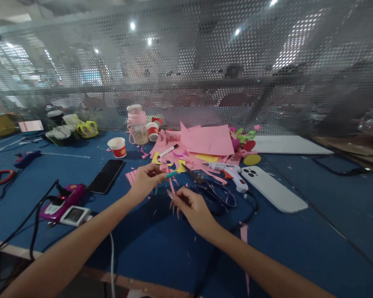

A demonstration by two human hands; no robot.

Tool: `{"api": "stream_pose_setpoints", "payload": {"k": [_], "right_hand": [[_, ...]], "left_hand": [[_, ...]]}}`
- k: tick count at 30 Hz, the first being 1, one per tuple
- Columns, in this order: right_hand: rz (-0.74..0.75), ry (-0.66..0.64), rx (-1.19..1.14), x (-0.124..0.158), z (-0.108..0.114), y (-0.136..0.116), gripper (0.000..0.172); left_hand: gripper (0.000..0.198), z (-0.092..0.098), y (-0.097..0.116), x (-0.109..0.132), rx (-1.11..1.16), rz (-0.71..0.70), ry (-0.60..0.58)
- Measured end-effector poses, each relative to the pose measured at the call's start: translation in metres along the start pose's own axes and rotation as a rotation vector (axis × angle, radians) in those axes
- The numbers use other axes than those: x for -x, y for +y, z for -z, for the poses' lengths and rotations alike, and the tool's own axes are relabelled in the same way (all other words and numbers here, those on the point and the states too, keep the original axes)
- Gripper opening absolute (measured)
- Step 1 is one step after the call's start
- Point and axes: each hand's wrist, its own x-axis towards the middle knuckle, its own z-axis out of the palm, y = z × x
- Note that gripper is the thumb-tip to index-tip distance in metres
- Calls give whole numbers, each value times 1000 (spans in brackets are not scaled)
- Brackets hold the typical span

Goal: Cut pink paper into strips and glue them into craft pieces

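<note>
Over the middle of the blue table, my left hand [146,181] is closed in a pinch on a small teal stick-like piece [170,174], with pink paper about its fingertips. A narrow pink paper strip [171,185] runs down from there to my right hand [193,208], whose thumb and fingers pinch its lower end. Just beyond my hands lies a heap of pink paper [207,140] with yellow scraps. Dark-handled scissors [220,194] rest to the right of my right hand. A white glue gun [233,173] lies behind them.
A white phone [273,188] lies at right, a black phone [106,176] at left. Left of my forearm are a purple power strip [65,200], a white charger [75,215] and cables. Paper cups [117,148] and a pink-lidded bottle [137,126] stand behind, before a perforated metal screen [180,62].
</note>
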Motion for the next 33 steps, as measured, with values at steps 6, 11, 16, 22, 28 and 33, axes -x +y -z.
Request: {"api": "stream_pose_setpoints", "payload": {"k": [6,11,16,22,28,33], "right_hand": [[-6,3,18,-1,0,1,34],[8,17,48,-2,0,2,33],[2,13,75,-2,1,3,31],[-25,-10,22,-2,3,0,27],[-9,-7,55,-2,3,4,26],[-22,-7,66,-2,3,5,26]], "left_hand": [[30,-5,-1,3,19,9,-59],[31,-6,-2,4,16,24,-75],[28,-7,-4,4,32,10,-118],[30,-8,-3,6,10,14,-153],[28,-10,-4,7,-9,20,-159],[28,-10,-6,7,7,23,-164]]}}
